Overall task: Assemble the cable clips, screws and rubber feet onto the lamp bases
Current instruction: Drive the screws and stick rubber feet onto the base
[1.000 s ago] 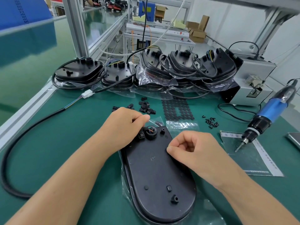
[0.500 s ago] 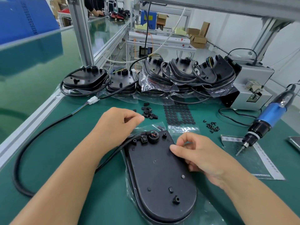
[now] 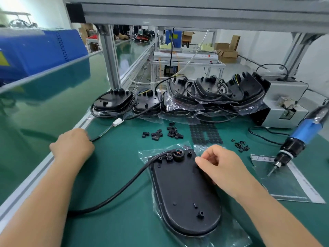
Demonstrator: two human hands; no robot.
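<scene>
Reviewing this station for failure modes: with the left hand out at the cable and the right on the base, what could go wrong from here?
1. The left hand grips the cable near the bench edge; a hard pull could drag the lamp base, which lies on a loose plastic bag.
2. The right hand only rests at the base's rim, so it may not hold it steady.
3. The loose screws and clips could scatter if the cable sweeps them.

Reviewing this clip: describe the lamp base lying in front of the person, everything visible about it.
The lamp base is an elongated oval of matte black plastic, lying flat, underside up, on a clear plastic bag on the green mat. Its far end carries a round socket with coloured wires, a small square fitting and screw bosses; the near end has small pegs. A thick black cable leaves its far-left corner. The right hand rests on its right edge, fingers curled.
</scene>
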